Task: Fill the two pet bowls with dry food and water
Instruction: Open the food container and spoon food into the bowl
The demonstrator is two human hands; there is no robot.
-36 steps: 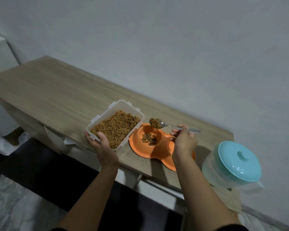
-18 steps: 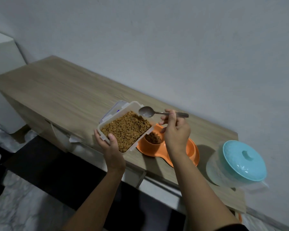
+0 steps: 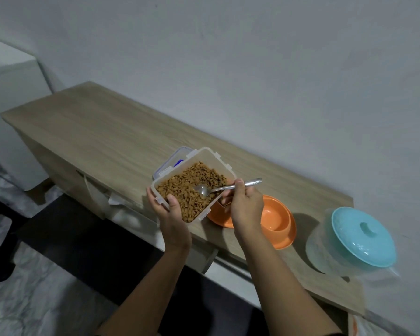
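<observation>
A long wooden table (image 3: 102, 132) carries a lidded jug (image 3: 359, 241) and the orange double bowl (image 3: 274, 219) near its front edge. The left hand (image 3: 174, 214) grips the tub (image 3: 204, 158) of dry food (image 3: 187, 187) above the bowl's left half; the right hand (image 3: 246, 207) pinches a spoon (image 3: 218, 189) dipped into it.

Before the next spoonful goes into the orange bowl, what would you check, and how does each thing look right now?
1. Spoon in the kibble: ok.
2. Right hand grips the spoon handle: ok.
3. Left hand holds the tub steady: ok, lifted and tilted.
4. Food level in the left bowl: cannot tell, hidden behind hand and tub.
5. Right bowl free of kibble: ok.
6. Jug lid on: ok.
</observation>
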